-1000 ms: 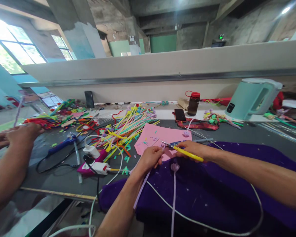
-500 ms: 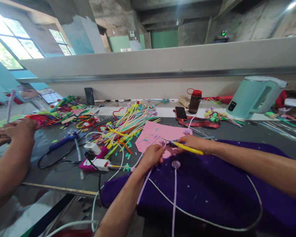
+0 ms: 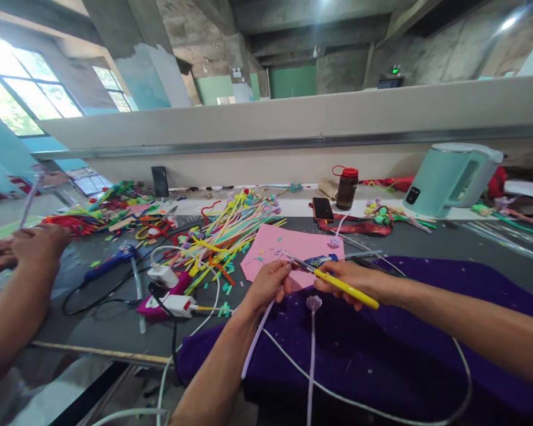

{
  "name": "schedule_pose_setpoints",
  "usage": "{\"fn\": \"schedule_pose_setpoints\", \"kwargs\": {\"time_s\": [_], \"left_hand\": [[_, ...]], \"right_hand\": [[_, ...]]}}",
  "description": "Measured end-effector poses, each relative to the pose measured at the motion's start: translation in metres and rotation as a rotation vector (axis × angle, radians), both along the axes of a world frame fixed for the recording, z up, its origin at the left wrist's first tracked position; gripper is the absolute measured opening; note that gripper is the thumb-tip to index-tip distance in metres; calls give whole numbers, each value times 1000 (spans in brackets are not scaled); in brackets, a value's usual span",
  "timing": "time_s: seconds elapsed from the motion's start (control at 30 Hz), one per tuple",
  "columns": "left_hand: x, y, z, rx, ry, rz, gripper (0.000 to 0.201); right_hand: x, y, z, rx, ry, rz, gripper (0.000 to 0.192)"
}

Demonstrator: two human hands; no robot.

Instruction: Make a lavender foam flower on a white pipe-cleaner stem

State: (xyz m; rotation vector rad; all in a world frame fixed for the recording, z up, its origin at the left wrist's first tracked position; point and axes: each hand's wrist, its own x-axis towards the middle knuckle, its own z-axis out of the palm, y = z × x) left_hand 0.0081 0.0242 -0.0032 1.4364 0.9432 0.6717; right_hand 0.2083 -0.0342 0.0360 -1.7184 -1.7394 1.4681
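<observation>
The left hand pinches a fuzzy lilac stem, upper end hidden, over purple cloth; the right hand grasps a yellow-handled metal tool, tips indistinct. Grey concrete ceiling tops the dark grey table.

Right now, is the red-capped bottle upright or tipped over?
Upright: the bottle stands on its base, its red cap uppermost.

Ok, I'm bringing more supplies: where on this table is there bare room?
Grey tabletop shows between the kettle and the purple cloth; another patch lies between the black cord and the table's front edge. It's crowded around the colourful sticks and the pink sheet, by the left hand and right hand.
</observation>
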Motion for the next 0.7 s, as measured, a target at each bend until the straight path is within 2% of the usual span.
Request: {"fn": "schedule_pose_setpoints", "kwargs": {"time_s": [0.17,0.4,0.57,0.7], "left_hand": [[-1,0,-5,-9,-3,-40,32],[2,0,-7,17,43,-12,32],[1,2,-16,31,123,-20,32],[0,4,-22,36,191,-22,30]], "right_hand": [[-7,3,-1,3,2,12,35],[-13,8,-2,-31,-50,24,30],[-13,16,7,74,-158,34,28],[-14,22,16,131,-253,101,26]]}}
